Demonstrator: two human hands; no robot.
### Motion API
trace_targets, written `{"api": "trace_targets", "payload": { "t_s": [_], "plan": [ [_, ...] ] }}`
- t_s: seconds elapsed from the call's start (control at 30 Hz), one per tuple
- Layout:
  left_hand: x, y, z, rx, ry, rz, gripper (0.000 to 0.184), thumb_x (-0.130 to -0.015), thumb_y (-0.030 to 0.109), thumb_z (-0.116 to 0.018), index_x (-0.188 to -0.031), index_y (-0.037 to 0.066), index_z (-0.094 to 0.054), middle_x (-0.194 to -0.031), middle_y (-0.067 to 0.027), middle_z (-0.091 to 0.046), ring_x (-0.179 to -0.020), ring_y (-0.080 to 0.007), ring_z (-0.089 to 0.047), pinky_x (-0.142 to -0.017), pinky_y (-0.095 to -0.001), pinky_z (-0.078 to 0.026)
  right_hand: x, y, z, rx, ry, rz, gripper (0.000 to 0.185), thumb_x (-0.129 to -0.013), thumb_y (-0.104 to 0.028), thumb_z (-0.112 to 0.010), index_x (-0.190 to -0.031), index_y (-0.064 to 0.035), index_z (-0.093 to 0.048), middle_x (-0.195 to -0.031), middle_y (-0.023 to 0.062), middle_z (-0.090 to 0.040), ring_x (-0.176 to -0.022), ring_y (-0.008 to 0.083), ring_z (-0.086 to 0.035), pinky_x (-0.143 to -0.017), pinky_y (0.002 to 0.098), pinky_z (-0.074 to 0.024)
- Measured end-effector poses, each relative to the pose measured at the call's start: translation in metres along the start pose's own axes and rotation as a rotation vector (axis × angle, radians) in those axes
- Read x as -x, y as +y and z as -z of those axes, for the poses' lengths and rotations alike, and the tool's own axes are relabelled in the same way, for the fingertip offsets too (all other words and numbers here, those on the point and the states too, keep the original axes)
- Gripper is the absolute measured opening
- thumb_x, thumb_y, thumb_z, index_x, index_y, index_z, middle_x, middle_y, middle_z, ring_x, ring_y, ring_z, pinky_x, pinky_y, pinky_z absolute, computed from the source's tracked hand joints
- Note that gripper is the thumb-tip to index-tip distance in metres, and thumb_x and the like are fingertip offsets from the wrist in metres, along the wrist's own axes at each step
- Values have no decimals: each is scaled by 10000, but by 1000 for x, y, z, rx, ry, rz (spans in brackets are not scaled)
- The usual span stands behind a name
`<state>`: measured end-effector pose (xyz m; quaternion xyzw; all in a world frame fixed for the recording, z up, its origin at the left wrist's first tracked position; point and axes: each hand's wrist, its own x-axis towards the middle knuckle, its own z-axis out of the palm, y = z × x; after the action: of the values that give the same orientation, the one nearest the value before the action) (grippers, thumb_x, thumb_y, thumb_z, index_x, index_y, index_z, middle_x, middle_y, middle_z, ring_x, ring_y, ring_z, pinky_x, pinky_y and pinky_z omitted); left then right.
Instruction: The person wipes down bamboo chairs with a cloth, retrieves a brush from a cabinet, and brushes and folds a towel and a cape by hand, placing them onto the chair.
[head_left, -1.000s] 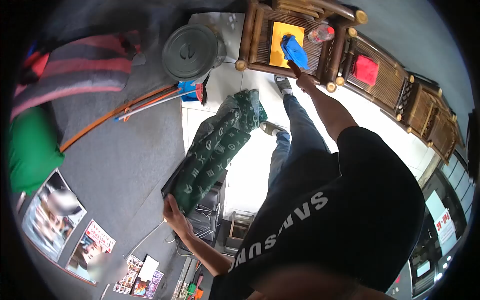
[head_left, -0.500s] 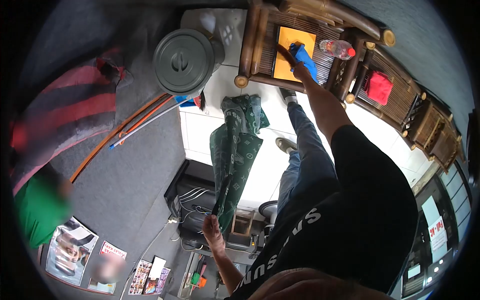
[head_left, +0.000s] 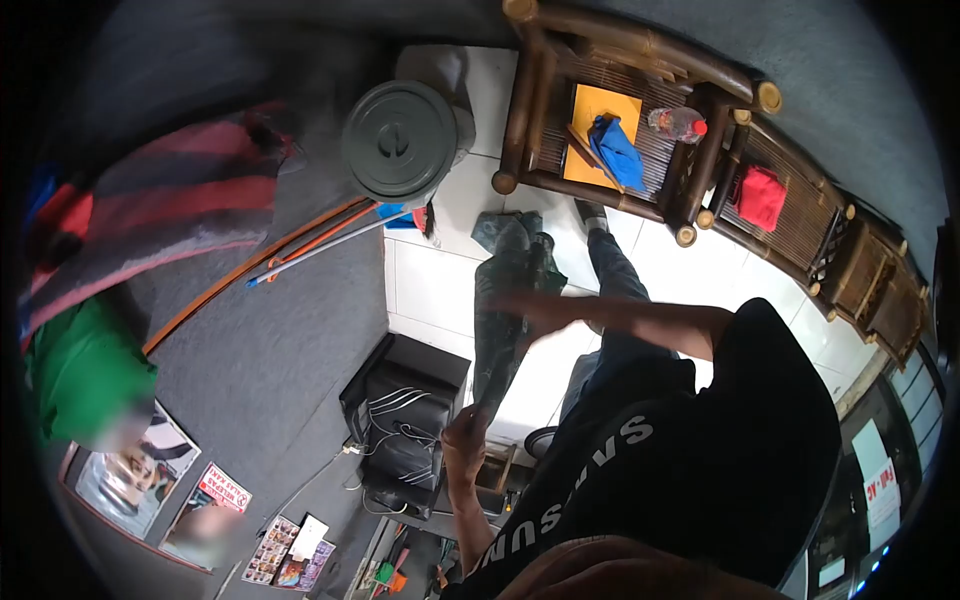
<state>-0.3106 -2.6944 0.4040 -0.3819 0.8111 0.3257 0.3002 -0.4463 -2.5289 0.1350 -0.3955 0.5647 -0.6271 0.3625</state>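
A long green patterned cloth [head_left: 500,330] hangs down in front of me above the white floor. My left hand [head_left: 463,437] is closed around its near end. Across the middle of the cloth lies my right hand [head_left: 545,316], smeared by motion, so I cannot tell whether its fingers grip the fabric. On the bamboo chair [head_left: 600,198], away from both hands, a brown stick-like item [head_left: 592,156] rests on an orange-yellow folder [head_left: 622,107] next to a blue cloth [head_left: 616,153].
A clear bottle with a red cap [head_left: 677,124] and a red cloth [head_left: 760,198] lie on the bamboo seats. Beside a lidded grey bin [head_left: 399,141], long poles [head_left: 320,250] lean. A black chair [head_left: 402,420] with cables stands left. Posters [head_left: 205,515] hang near a green-clad person [head_left: 85,370].
My right hand has left the brown item and blue cloth on the bamboo chair and swung down-left to the green cloth. My left hand has shifted slightly right, still gripping it.
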Motion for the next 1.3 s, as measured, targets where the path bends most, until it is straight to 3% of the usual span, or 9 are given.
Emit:
{"api": "trace_targets", "payload": {
  "t_s": [0.23,0.47,0.63,0.73,0.83,0.97,1.03,1.13,1.3],
  "plan": [
    [78,-57,65,223,266,-202,157,-946,119,-667,-1007,-11,-729,-825,-4,-691,-759,-65,-551,-669,-254,-457,0,-22,-78,93,-443,-75,527,-843,-279,-702,-1336,-132,-590,-1037,207,-676,-1022,357,-652,-874,459,-514],
    [137,-226,99,-231,460,-249,272,-931,180,-702,-1093,-38,-689,-929,-96,-689,-896,-219,-620,-801,-345,-500,19,-54,-70,303,43,-167,358,-892,-238,-642,-1155,0,-593,-1052,225,-659,-983,377,-652,-826,479,-512],
    [130,-128,-18,112,415,-834,1022,-743,150,-864,-1545,24,-244,-1584,-202,-262,-1452,-353,-282,-1159,-453,-308,37,-215,-143,434,-56,122,315,-792,-191,-713,-1030,-22,-596,-873,211,-662,-870,409,-647,-747,485,-508],
    [120,-121,-58,147,302,-922,583,-881,100,-728,-1384,-7,-453,-1180,-259,-620,-1074,-344,-620,-941,-363,-467,62,-258,-175,567,-43,6,378,-760,-259,-769,-1047,-53,-633,-877,178,-689,-852,391,-661,-732,489,-518],
    [141,-121,-41,136,171,-801,144,-934,56,-596,-1028,-53,-589,-786,-130,-590,-739,-153,-519,-676,-308,-466,111,-289,-162,466,198,33,411,-790,-361,-787,-1062,-95,-632,-868,146,-690,-853,367,-674,-713,471,-514],
    [169,-102,-16,315,391,-1061,121,-910,4,-536,-988,-42,-615,-804,-62,-601,-773,-96,-506,-695,-255,-444,147,-293,-143,704,36,-77,616,-825,-465,-762,-1205,-6,-609,-1121,162,-628,-1059,362,-631,-922,431,-495],
    [189,-81,1,440,422,-1116,125,-906,19,-557,-993,-30,-631,-844,-26,-629,-794,-100,-537,-727,-257,-454,148,-237,-146,607,106,252,536,-885,-472,-696,-1161,-16,-638,-1020,154,-655,-948,299,-644,-857,416,-489],
    [217,-52,33,498,578,-1246,140,-910,33,-565,-1008,-30,-641,-888,-12,-649,-810,-85,-559,-727,-228,-445,156,-216,-145,318,1,-92,435,-947,-408,-641,-1139,-18,-652,-910,107,-651,-890,226,-617,-829,380,-480],
    [247,-24,68,99,940,-1238,109,-878,24,-555,-952,-13,-627,-754,-52,-645,-698,-87,-555,-637,-250,-461,175,-243,-106,-224,698,-50,349,-988,-311,-577,-1220,-50,-573,-1018,60,-652,-923,118,-601,-890,320,-465]
  ]
}}
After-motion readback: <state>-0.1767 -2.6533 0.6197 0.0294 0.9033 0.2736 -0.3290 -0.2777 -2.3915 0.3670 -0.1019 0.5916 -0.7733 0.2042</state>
